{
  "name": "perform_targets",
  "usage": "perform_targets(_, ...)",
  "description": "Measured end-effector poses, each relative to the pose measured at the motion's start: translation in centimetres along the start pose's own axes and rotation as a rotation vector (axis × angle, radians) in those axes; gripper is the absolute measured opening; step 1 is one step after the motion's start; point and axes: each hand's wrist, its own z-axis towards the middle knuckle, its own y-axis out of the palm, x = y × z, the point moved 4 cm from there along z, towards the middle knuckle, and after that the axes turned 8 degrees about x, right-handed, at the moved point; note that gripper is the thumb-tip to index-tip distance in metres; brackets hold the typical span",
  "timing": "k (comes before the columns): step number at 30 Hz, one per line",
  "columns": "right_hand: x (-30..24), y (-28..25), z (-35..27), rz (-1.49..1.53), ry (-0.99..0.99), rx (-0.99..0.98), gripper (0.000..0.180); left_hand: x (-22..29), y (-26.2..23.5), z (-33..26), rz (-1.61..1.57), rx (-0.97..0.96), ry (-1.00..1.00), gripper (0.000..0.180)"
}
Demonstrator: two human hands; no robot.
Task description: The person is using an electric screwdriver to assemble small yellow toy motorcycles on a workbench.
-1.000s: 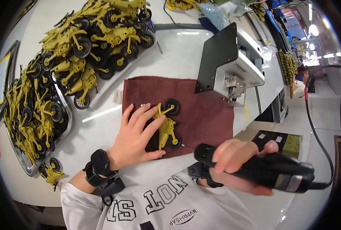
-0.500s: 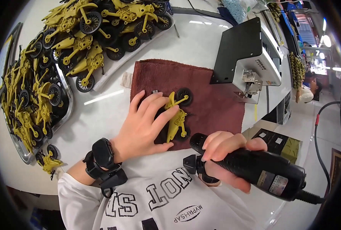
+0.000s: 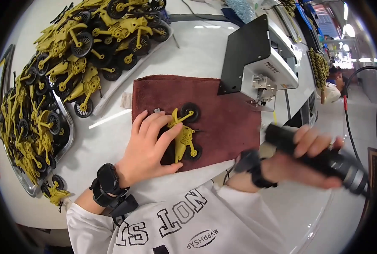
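A yellow toy motorcycle (image 3: 182, 139) with black wheels lies on its side on a dark red cloth (image 3: 235, 127). My left hand (image 3: 146, 142) holds it down on the cloth, the index finger at its upper part and the thumb at its lower end. In my right hand (image 3: 284, 169) is a black corded electric screwdriver (image 3: 281, 137), gripped around its body and held off to the right of the cloth. Motion blurs that hand and the tool. Its tip points up and left, toward a black and white screw feeder (image 3: 258, 70) behind the cloth's right corner.
Many similar yellow motorcycles (image 3: 87, 38) are piled in a white tray at the back left. More fill a metal tray (image 3: 67, 139) at the left. A single small yellow piece with black wheels (image 3: 56, 192) lies near the table edge. The tool's cable (image 3: 347, 122) loops at the right.
My right hand has swung the screwdriver up and to the right, away from the motorcycle. My left hand keeps its place on the motorcycle. The whole view has shifted slightly.
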Motion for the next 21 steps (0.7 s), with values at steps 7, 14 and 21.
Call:
perform_targets(7,5.5,-2.0,5.6,-0.612,0.027,0.145,0.078,0.1,0.8,0.2,0.019,-0.002,0.037,0.08)
perform_targets(14,2.3,1.1,-3.3,0.04,0.232,-0.175,0.077,-0.1,0.2,0.0,-0.006,-0.012,0.024,0.079)
perform_targets(21,1.2,4.6,-8.1,0.128,0.201,-0.593,0.069,-0.3,0.1,-0.1,-0.03,-0.002,0.009,0.08)
